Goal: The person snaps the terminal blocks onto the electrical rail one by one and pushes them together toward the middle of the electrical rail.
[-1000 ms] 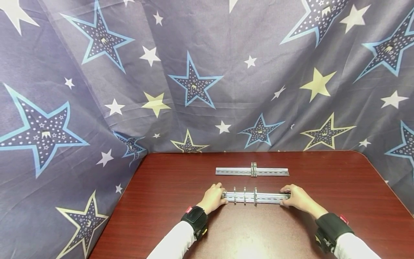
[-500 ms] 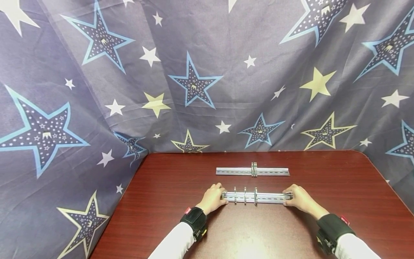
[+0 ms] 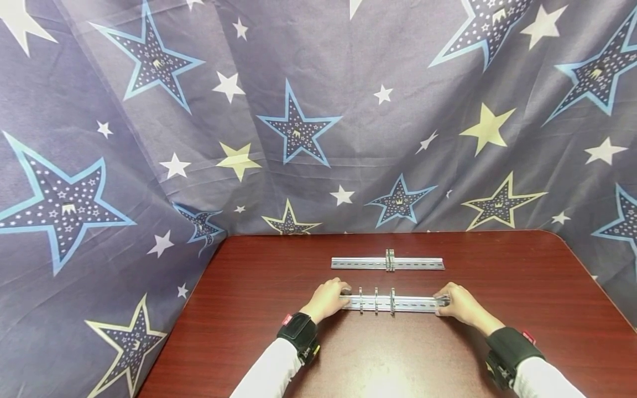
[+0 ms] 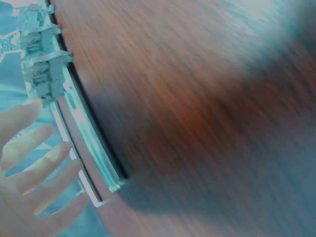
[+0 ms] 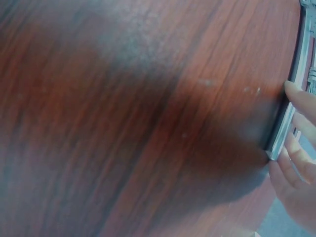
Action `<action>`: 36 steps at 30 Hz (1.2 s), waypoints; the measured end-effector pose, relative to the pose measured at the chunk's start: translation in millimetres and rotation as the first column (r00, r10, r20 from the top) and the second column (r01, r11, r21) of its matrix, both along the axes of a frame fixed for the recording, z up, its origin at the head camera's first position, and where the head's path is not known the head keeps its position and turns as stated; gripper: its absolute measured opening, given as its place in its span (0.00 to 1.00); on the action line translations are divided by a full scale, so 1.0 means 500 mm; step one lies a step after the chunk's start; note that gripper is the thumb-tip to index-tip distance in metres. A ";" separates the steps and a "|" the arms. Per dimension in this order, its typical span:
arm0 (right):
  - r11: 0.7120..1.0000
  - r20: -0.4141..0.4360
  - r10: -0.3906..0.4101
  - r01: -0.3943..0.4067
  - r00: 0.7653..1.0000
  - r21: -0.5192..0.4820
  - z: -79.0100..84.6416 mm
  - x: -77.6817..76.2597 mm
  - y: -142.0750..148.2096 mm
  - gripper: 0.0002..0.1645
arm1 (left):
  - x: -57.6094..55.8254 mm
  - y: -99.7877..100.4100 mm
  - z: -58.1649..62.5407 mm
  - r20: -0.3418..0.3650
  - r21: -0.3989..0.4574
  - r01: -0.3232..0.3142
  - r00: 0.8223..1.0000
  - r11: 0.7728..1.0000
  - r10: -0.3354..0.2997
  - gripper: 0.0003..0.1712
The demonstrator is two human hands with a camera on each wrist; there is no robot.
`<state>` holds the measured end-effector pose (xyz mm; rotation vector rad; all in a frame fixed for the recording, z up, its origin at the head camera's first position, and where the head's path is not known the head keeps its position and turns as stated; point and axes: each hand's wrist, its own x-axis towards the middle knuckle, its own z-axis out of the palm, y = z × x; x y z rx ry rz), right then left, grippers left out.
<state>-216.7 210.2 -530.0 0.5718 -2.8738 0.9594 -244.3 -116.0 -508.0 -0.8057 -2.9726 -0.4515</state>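
A slotted metal mounting rail [image 3: 418, 304] lies crosswise before me, with three thin upright clip-like pieces [image 3: 376, 301] on its left half. Around the rail's right end my right hand [image 3: 464, 304] has its fingers; in the right wrist view its thumb [image 5: 292, 90] presses the near edge and the other fingers are on the far side. My left hand [image 3: 325, 299] is over the left end. In the left wrist view its fingers [image 4: 52, 168] are spread and fairly straight, the thumb close to the nearest clip piece [image 4: 44, 76]. Whether the thumb touches it I cannot tell.
Farther back lies a second slotted rail [image 3: 358, 263], parallel to the first, with clip-like pieces [image 3: 390, 260] pressed together near its middle. A reddish-brown wooden table [image 3: 269, 265] carries both. Behind it hangs a grey star-patterned cloth [image 3: 318, 182].
My left hand has loosened from the rail's left end and risen slightly forward. My right hand shifted a little to the right along the rail. Both rails stay put.
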 end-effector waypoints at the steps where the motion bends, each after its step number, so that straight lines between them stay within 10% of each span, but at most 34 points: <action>1: 1.000 -0.003 0.001 -0.001 1.000 0.003 -0.001 0.000 0.000 0.18 | 0.001 0.005 0.003 -0.025 0.010 -0.002 1.000 1.000 0.003 0.15; 10: 1.000 -0.003 -0.001 0.001 1.000 0.010 -0.001 -0.001 0.002 0.18 | 0.008 0.084 0.030 -0.167 0.095 0.105 0.982 0.990 -0.088 0.14; 18: 1.000 0.019 -0.009 0.009 1.000 -0.009 0.000 -0.001 0.001 0.18 | 0.016 0.151 0.027 -0.203 0.009 0.226 0.954 0.974 -0.220 0.27; 30: 0.988 -0.100 0.083 -0.095 0.992 -0.125 -0.045 -0.021 0.028 0.19 | 0.018 0.174 0.005 -0.088 -0.102 0.178 0.978 0.979 -0.187 0.31; 36: 0.998 -0.029 0.012 -0.014 1.000 -0.065 -0.007 -0.003 0.009 0.18 | 0.014 0.174 -0.003 -0.060 -0.061 0.162 0.984 0.985 -0.165 0.28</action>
